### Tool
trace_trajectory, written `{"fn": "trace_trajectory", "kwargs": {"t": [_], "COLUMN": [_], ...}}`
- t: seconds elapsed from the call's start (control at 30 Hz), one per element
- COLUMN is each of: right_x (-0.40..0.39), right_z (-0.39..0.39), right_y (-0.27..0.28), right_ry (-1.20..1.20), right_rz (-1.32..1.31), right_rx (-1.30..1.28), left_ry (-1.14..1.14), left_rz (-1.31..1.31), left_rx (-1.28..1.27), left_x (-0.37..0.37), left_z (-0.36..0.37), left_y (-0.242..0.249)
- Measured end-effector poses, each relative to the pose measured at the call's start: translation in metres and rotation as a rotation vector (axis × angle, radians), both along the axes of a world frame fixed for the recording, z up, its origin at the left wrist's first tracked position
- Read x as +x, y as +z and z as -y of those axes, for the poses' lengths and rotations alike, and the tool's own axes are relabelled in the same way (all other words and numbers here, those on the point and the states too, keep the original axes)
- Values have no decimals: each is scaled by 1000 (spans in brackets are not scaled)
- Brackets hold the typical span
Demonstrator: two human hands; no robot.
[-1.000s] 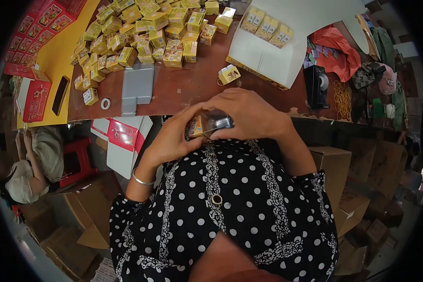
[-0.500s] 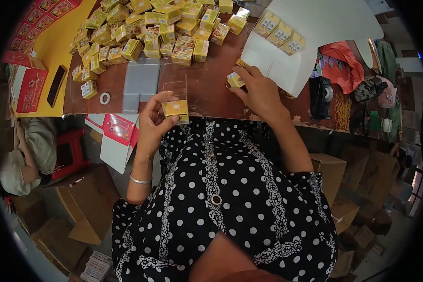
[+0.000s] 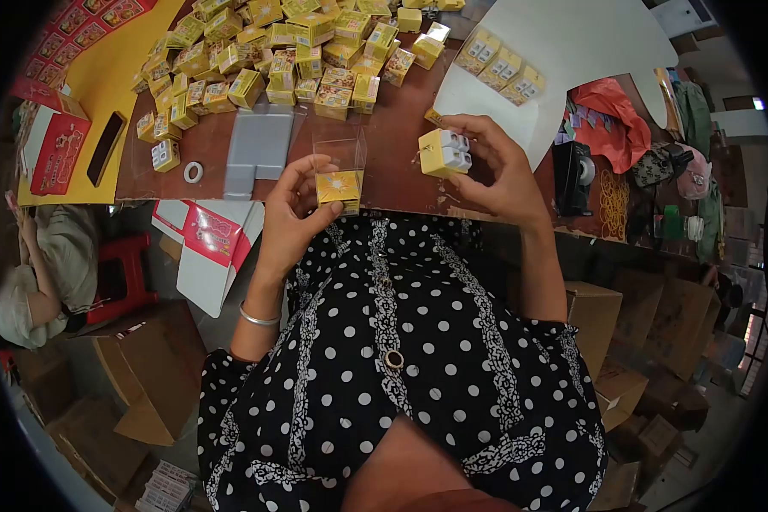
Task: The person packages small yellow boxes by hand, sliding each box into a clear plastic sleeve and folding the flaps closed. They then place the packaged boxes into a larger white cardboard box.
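My left hand is closed around a clear plastic case, open at its top, with a yellow box in its lower part. To the right, my right hand grips a small yellow box with white and grey pieces on its right side, raised over the brown table. Flat clear plastic sheets lie left of my left hand. A heap of yellow boxes covers the back of the table.
A white tray bearing packed yellow boxes stands at back right. Near it are a tape dispenser, rubber bands and a red bag. Left are a phone, a tape roll and a seated person.
My right hand has lifted the small box off the table area beside the white tray and turned it, showing its white and grey pieces. The case in my left hand has shifted slightly right.
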State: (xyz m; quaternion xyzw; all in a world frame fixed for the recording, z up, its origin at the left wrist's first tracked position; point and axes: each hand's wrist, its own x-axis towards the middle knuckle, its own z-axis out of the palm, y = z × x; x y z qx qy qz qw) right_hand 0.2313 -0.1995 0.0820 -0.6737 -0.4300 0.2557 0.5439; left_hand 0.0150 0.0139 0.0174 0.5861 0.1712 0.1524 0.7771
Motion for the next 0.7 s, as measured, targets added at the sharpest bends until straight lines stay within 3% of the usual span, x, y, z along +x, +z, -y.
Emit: {"fn": "trace_trajectory", "kwargs": {"t": [0.13,0.2,0.3,0.6,0.7], "right_x": [4,2,2,-4,-2], "right_z": [9,14,15,13,5], "right_y": [15,17,7,21,38], "right_ry": [94,138,151,134,160], "right_rz": [46,-176,-224,-308,-82], "right_rx": [57,89,210,201,160], "left_ry": [-22,-33,-58,-246,-353], "left_rz": [26,32,50,-19,7], "left_rx": [49,49,52,108,115], "left_x": [1,1,-1,0,2], "left_z": [2,4,7,7,8], "left_y": [5,8,10,18,17]}}
